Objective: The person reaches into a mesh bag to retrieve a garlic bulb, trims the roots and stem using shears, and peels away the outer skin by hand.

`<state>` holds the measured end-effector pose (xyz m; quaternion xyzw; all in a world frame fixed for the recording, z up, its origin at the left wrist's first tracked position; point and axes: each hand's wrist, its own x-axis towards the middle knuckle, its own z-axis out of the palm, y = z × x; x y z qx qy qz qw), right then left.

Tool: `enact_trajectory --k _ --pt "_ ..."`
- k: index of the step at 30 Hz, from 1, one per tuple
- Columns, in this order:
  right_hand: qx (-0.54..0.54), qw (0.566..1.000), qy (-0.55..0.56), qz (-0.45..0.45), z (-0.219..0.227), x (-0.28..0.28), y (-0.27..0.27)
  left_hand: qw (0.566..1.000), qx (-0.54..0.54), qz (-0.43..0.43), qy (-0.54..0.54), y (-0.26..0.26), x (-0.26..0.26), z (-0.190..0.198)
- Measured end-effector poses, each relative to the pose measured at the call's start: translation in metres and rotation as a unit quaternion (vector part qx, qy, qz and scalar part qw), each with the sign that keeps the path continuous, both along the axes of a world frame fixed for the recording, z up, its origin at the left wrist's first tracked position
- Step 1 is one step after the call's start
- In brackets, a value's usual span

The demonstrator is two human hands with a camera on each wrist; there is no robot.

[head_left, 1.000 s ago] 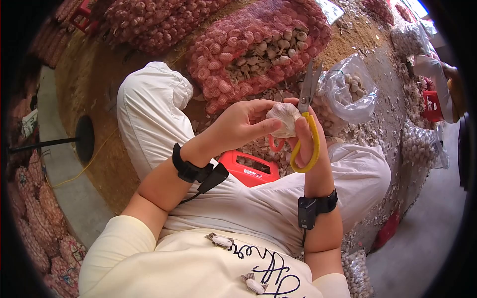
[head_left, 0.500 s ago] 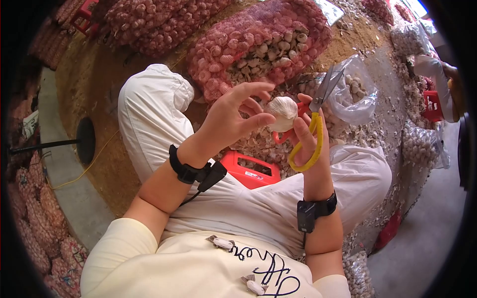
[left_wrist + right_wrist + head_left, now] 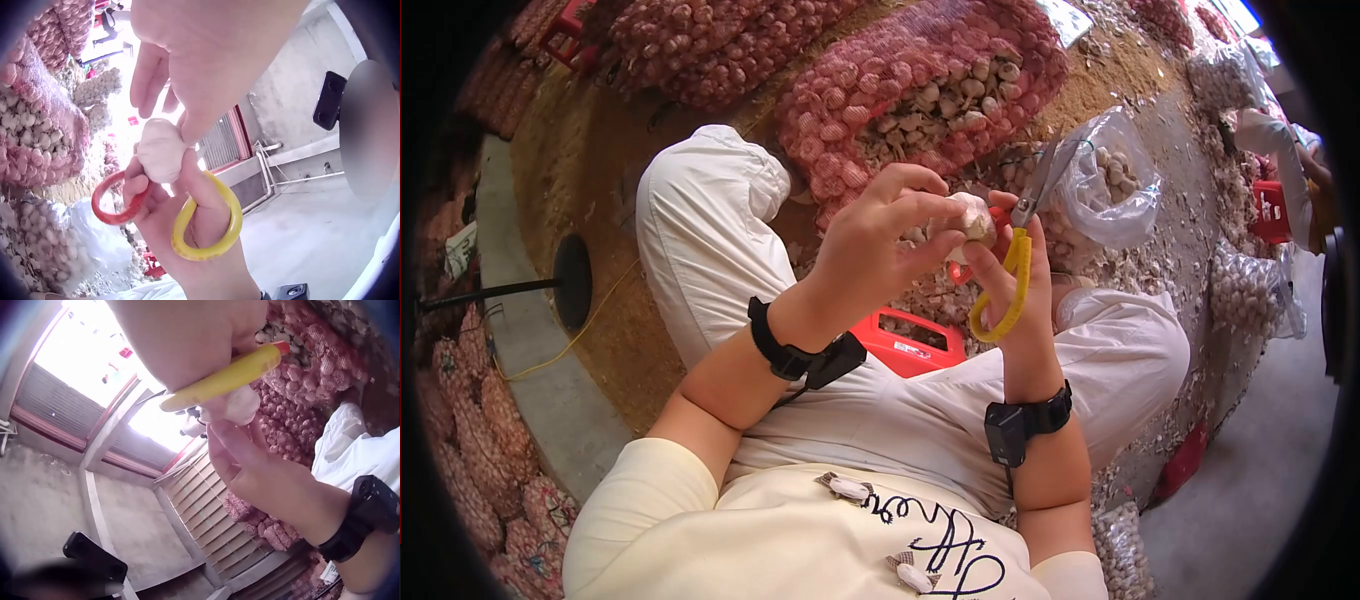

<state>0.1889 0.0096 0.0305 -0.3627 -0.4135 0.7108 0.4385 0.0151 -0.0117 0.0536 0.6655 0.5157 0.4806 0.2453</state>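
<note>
Head view: floor [image 3: 1142, 78] strewn with skins; open mesh sack [image 3: 830, 150] of garlic beyond the bulb, red stool [image 3: 920, 352] nearer the body, clear plastic bag [image 3: 1090, 228] to its right. Garlic bulb [image 3: 973, 220] held between both hands. Left grip [image 3: 870, 240]: narrow, thumb and fingers pinching the bulb. Right grip [image 3: 1022, 285]: narrow, holding the bulb, scissors [image 3: 1020, 240] looped on it. Left wrist view adds both handle loops, red and yellow, plus wall pipes [image 3: 265, 165]; right wrist view shows the yellow loop edge-on.
</note>
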Motion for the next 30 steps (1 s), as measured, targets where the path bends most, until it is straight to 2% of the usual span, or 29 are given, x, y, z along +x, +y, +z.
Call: enact_trajectory --k 1,6,12,17,23,30 --pt "-0.001 1.000 -0.001 0.000 0.000 0.000 0.000 0.996 0.044 0.016 0.080 0.001 -0.002 0.003" --pt "0.066 0.998 -0.016 -0.007 -0.002 -0.003 0.000 0.994 0.072 -0.009 0.083 0.003 -0.006 -0.003" --pt "0.085 0.994 -0.072 -0.003 -0.004 0.002 -0.003 0.995 0.059 -0.026 0.074 0.003 -0.005 -0.005" --pt "0.083 0.995 -0.058 -0.004 -0.004 0.002 -0.001 0.996 0.052 -0.037 0.058 0.004 -0.006 -0.005" --pt "0.074 0.995 -0.070 0.002 -0.002 0.002 -0.001 0.998 0.054 -0.010 0.045 0.004 -0.003 -0.011" --pt "0.060 0.995 -0.075 0.013 -0.006 0.003 -0.001 0.991 0.078 -0.004 0.112 0.005 -0.003 -0.007"
